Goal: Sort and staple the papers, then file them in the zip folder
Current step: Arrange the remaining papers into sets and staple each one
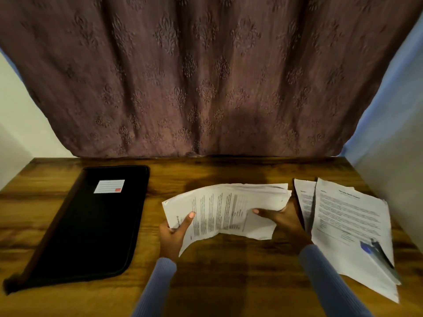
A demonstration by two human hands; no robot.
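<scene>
A thick stack of printed papers [226, 207] is held above the middle of the wooden table [229, 282]. My left hand [175, 232] grips its left end, thumb on top. My right hand [280, 219] grips its right end, thumb on the top sheet and fingers underneath. The stack sags between the hands. A black zip folder [91, 225] with a white label lies shut on the left. More printed sheets [348, 225] lie spread out on the right, with a blue and grey stapler [375, 250] resting on them.
A purple patterned curtain [206, 76] hangs behind the table's far edge. Pale walls close in on both sides. Bare wood shows between the folder and the held stack, and along the front edge.
</scene>
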